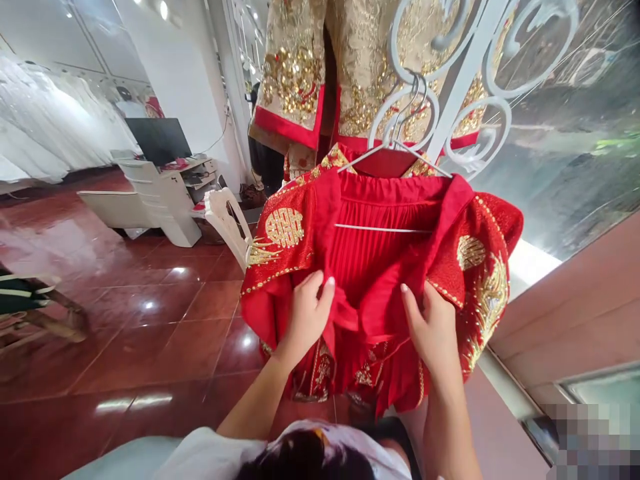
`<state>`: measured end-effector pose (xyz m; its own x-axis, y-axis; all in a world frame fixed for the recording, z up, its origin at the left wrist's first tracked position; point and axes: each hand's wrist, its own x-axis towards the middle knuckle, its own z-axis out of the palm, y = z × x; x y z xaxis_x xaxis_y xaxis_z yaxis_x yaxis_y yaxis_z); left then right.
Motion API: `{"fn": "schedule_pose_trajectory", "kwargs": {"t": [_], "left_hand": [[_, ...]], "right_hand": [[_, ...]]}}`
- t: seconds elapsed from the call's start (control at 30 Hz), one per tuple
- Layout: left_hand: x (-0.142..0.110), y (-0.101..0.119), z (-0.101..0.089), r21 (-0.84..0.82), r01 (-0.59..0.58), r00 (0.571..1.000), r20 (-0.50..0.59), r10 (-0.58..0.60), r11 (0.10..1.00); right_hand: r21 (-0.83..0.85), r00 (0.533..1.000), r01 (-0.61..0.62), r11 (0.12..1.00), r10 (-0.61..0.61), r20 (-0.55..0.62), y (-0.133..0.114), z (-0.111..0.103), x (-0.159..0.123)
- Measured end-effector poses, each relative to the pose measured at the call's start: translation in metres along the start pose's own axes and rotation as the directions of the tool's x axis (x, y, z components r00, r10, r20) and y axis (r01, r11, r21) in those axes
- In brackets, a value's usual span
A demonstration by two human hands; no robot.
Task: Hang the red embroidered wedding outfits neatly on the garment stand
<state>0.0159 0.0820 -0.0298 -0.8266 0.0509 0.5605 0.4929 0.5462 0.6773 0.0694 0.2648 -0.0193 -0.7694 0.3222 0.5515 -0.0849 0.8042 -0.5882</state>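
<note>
A red jacket (pixel 450 280) with gold embroidery and beading hangs before me on a white wire hanger (pixel 380 227). Its front is spread apart, and a pleated red skirt (pixel 380 257) shows inside on the same hanger. My left hand (pixel 309 310) is closed on the jacket's front edge at the left, thumb on the inner side. On the opposite edge, my right hand (pixel 434 327) grips the cloth in the same way. Most fingers of both hands are hidden behind the fabric. Loose red cloth strips hang between the hands.
The hanger hooks onto a white scrollwork metal frame (pixel 463 73). Behind it hangs a gold sequined garment (pixel 295 73) with red trim. To the left are a white chair (pixel 227 213), a desk with a monitor (pixel 159 141), and white gowns (pixel 55 120). Glass lies at the right.
</note>
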Motion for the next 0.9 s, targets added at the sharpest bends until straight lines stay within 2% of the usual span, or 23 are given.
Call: {"fn": "schedule_pose_trajectory", "kwargs": {"t": [0.07, 0.13, 0.2, 0.23, 0.33, 0.4, 0.43, 0.47, 0.53, 0.57, 0.6, 0.67, 0.7, 0.73, 0.8, 0.83, 0.87, 0.9], "left_hand": [[0.010, 0.003, 0.015, -0.257, 0.010, 0.999, 0.053, 0.004, 0.966], [0.019, 0.000, 0.032, -0.336, 0.001, 0.999, 0.034, 0.011, 0.942], [0.018, -0.008, 0.042, -0.285, -0.020, 0.999, -0.034, 0.011, 0.958], [0.012, -0.012, 0.044, -0.229, -0.030, 0.994, -0.108, 0.005, 0.973], [-0.026, -0.023, 0.045, -0.095, -0.061, 0.945, -0.326, 0.027, 0.994], [-0.059, -0.028, 0.049, -0.110, -0.108, 0.964, -0.255, 0.077, 0.988], [-0.075, -0.031, 0.053, -0.157, -0.086, 0.989, -0.131, 0.066, 0.984], [-0.088, -0.034, 0.058, -0.216, -0.012, 1.000, 0.021, 0.017, 0.976], [-0.106, -0.041, 0.070, -0.267, 0.170, 0.964, 0.243, -0.104, 0.949], [-0.111, -0.045, 0.076, -0.267, 0.239, 0.944, 0.289, -0.159, 0.934], [-0.112, -0.049, 0.080, -0.260, 0.273, 0.937, 0.288, -0.195, 0.926], [-0.109, -0.055, 0.085, -0.241, 0.280, 0.940, 0.266, -0.214, 0.929], [-0.106, -0.057, 0.087, -0.226, 0.279, 0.940, 0.263, -0.217, 0.933], [-0.101, -0.059, 0.089, -0.204, 0.278, 0.939, 0.264, -0.221, 0.939], [-0.091, -0.061, 0.095, -0.142, 0.286, 0.933, 0.269, -0.241, 0.948], [-0.087, -0.061, 0.100, -0.106, 0.296, 0.927, 0.272, -0.259, 0.949], [-0.082, -0.062, 0.106, -0.072, 0.309, 0.920, 0.275, -0.279, 0.948], [-0.077, -0.063, 0.112, -0.041, 0.322, 0.912, 0.280, -0.299, 0.946]], "right_hand": [[0.249, 0.998, -0.014, 0.968, 0.029, -0.058, -0.015, 0.008, -0.001], [0.433, 0.998, 0.007, 0.901, 0.024, -0.066, -0.024, 0.025, 0.002], [0.542, 1.000, 0.025, 0.840, -0.029, 0.000, -0.021, 0.043, 0.005], [0.547, 0.999, 0.026, 0.837, -0.044, 0.019, -0.016, 0.050, 0.006], [0.405, 0.999, 0.025, 0.914, -0.010, -0.038, 0.007, 0.063, 0.000], [0.280, 0.993, 0.044, 0.959, -0.012, -0.114, 0.021, 0.066, -0.012], [0.239, 0.991, 0.051, 0.970, -0.019, -0.133, 0.027, 0.067, -0.020], [0.210, 0.989, 0.044, 0.977, -0.013, -0.146, 0.033, 0.068, -0.030], [0.152, 0.978, 0.009, 0.988, 0.023, -0.207, 0.042, 0.071, -0.053], [0.116, 0.962, 0.003, 0.993, 0.029, -0.272, 0.047, 0.072, -0.065], [0.074, 0.934, 0.023, 0.997, 0.005, -0.357, 0.051, 0.074, -0.079], [-0.037, 0.857, 0.115, 0.993, -0.118, -0.502, 0.057, 0.079, -0.104], [-0.080, 0.832, 0.159, 0.984, -0.178, -0.525, 0.059, 0.081, -0.114], [-0.093, 0.841, 0.194, 0.977, -0.215, -0.497, 0.060, 0.084, -0.122], [-0.001, 0.936, 0.205, 0.979, -0.196, -0.292, 0.058, 0.090, -0.129], [0.083, 0.978, 0.159, 0.984, -0.145, -0.149, 0.057, 0.094, -0.128], [0.163, 0.996, 0.086, 0.983, -0.086, -0.011, 0.056, 0.098, -0.124], [0.210, 0.994, 0.001, 0.978, -0.023, 0.103, 0.055, 0.102, -0.118]]}}
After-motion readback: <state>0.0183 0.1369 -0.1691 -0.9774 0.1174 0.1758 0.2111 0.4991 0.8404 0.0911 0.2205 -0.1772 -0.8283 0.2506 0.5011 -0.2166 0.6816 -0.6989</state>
